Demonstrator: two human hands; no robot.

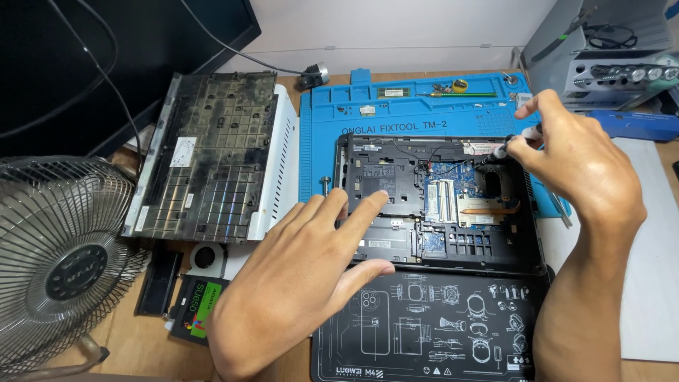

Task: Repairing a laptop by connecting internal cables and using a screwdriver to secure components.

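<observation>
- Our left hand (300,283) lies palm down, fingers spread flat, holding nothing; its fingertips (373,201) press on the opened laptop base (396,180), thumb along the base's near edge.
- Our right hand (576,159) comes in from 3 o'clock, wrist bent, fingers closed in a pinch on a slim screwdriver (511,145); the tip meets the chassis beside the blue circuit board (453,173).
- The base sits at centre, its far half on the blue repair mat (396,113), its near edge touching the black work mat (424,332) at 6 o'clock.
- Open room: bare blue mat at 12 o'clock, apart from small parts in its tray slots; white surface (647,269) at 3 o'clock.
- At 9 o'clock, the removed keyboard (205,155) lies face down, white label patches on its back; beyond it, a wire fan guard (60,262) crowds the left edge.
- At 7 o'clock, a black rectangular solid-state drive (198,311) with a green-and-red label.
- The black mat bears white line drawings of devices.
</observation>
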